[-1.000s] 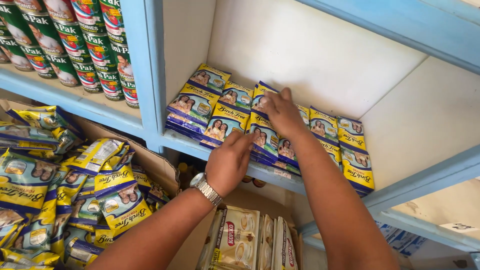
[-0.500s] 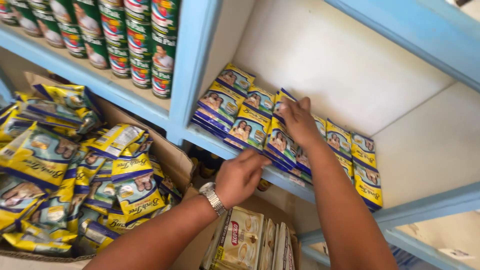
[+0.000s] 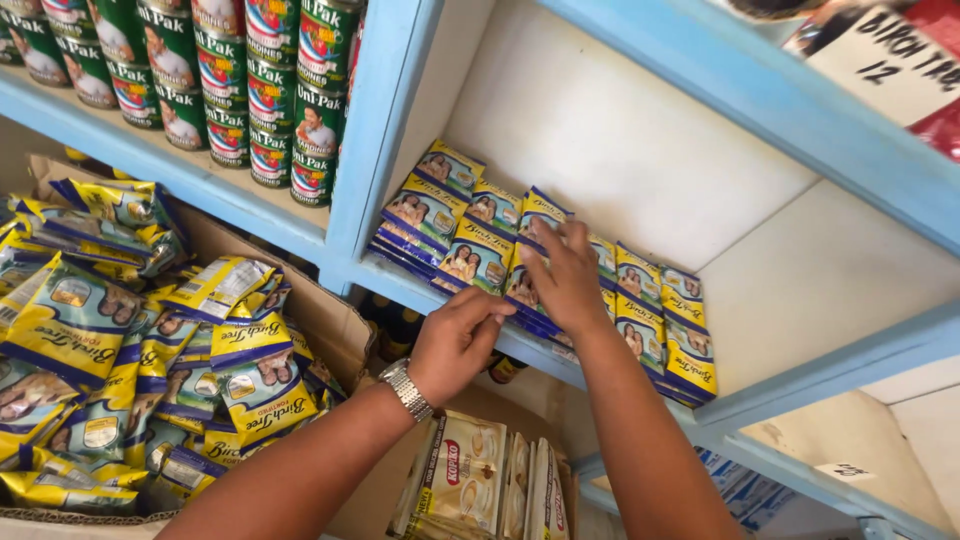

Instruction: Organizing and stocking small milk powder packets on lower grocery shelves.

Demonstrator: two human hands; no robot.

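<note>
Two hands work at a stack of yellow-and-blue sachets (image 3: 478, 255) lying in rows on a pale blue shelf (image 3: 800, 390). Right hand (image 3: 565, 280) lies palm down on the sachets near the middle of the row, its fingers (image 3: 545, 262) spread a little and flat on the top packets, one packet's upper edge standing up just above the fingertips; it presses rather than clamps. Left hand (image 3: 455, 340) sits lower, at the front lip of the shelf, with the fingers curled loosely inward and their tips touching the front edge of the sachets just beside the right hand; whether it pinches a packet cannot be told. A metal wristwatch (image 3: 407, 388) rings the left wrist.

More sachets of the same kind run on to the right (image 3: 680, 335) along the shelf, overlapping like tiles. To the left, past a blue upright (image 3: 375, 130), tins with green and red labels (image 3: 250, 90) stand stacked on the neighbouring shelf. Below them an open cardboard box (image 3: 320, 310) holds a loose heap of larger yellow-and-blue pouches (image 3: 120, 350). Under the forearms, cream-coloured packets (image 3: 470, 485) stand upright on edge.
</note>
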